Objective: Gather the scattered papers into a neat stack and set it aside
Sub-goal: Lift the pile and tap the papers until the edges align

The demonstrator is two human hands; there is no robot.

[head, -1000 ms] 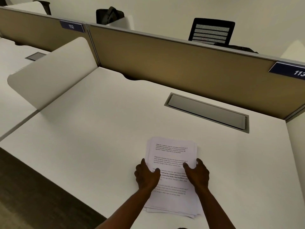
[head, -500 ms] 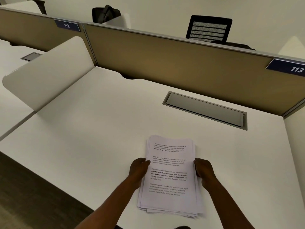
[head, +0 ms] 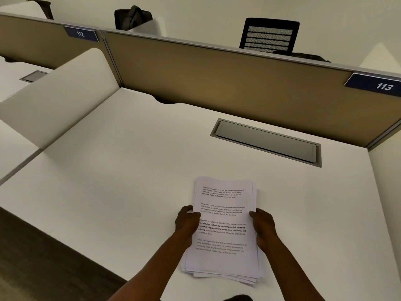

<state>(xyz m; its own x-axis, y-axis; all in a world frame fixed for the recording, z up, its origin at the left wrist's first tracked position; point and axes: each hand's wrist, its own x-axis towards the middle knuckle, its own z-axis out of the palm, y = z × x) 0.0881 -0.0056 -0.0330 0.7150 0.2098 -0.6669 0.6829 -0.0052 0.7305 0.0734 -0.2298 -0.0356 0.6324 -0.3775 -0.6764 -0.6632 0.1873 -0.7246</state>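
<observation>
A stack of white printed papers (head: 223, 213) lies on the white desk (head: 112, 170), near its front edge and right of the middle. The sheets are roughly squared, with a few lower corners fanning out at the near right. My left hand (head: 187, 221) grips the stack's left edge, thumb on the top sheet. My right hand (head: 263, 224) grips the right edge the same way. Both hands hold the stack at about mid-length.
A grey cable hatch (head: 267, 142) is set into the desk behind the papers. A tan partition (head: 217, 83) with tags 112 and 113 closes the back. A white side divider (head: 58, 94) stands at the left. Beyond are a black chair (head: 269, 35) and a bag (head: 132, 17).
My hands moved off the top sheet, out to the stack's left and right edges, and closed on them. The sheets have been drawn into closer alignment.
</observation>
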